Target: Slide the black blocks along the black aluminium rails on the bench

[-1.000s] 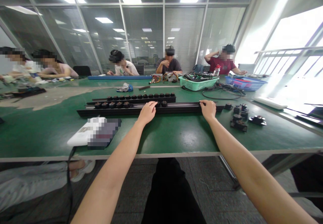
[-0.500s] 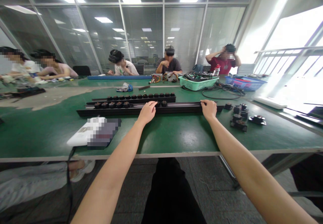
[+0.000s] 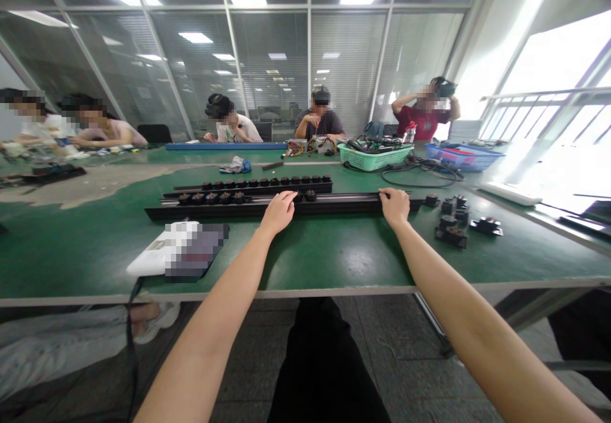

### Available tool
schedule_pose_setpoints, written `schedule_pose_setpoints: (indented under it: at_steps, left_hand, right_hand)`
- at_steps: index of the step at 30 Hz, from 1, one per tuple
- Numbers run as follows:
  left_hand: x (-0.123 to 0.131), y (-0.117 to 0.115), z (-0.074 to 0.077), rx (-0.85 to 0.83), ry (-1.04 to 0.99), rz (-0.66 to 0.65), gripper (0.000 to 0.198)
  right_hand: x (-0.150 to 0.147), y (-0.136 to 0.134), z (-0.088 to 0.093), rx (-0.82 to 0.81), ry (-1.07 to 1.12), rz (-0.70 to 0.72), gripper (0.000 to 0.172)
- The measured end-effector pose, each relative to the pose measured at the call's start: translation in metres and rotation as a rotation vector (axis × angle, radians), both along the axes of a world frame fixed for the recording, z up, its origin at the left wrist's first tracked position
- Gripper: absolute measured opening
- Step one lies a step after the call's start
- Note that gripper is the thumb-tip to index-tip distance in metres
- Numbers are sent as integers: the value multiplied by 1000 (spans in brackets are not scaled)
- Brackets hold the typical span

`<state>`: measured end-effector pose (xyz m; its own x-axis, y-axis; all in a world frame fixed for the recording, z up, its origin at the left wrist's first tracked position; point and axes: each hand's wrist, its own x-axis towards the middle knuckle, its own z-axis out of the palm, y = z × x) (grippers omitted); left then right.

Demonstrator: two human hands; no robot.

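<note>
head view: the long black rail [image 3: 344, 204] lies left to right across the middle of the green table [image 3: 334, 257]. the left hand [image 3: 278, 212] curls over it at mid-length and the right hand [image 3: 394, 207] closes on it near the right end, so both are gripping. i judge an even, level hold suits it, so the round black parts [image 3: 210, 198] seated toward its left don't slide. just beyond lies a second loaded rail [image 3: 248, 187] — loose black parts [image 3: 451, 229] crowd the right end, and a white device [image 3: 157, 254] sits near left.

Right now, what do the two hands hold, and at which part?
Both lie on the near black rail: left hand near its middle, right hand toward its right end. A closed grip cannot be told.
</note>
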<state>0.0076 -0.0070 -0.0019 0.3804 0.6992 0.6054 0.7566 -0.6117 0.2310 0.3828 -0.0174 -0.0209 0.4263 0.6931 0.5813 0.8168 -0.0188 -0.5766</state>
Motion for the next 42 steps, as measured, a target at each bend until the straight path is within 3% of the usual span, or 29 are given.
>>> schedule_pose_setpoints:
  at_steps: [18,28,42]
  left_hand:
    - [-1,1,-1,11,14,9,45]
    - [-2,2,-3,30,15,5,45]
    - [-2,5,-4,36,8,-3,44]
  right_hand:
    - [6,1,-1,12,2,-37,38]
    - [4,-2,4,-59,34,-87,37]
    - [31,6,18,-129,40,22,22]
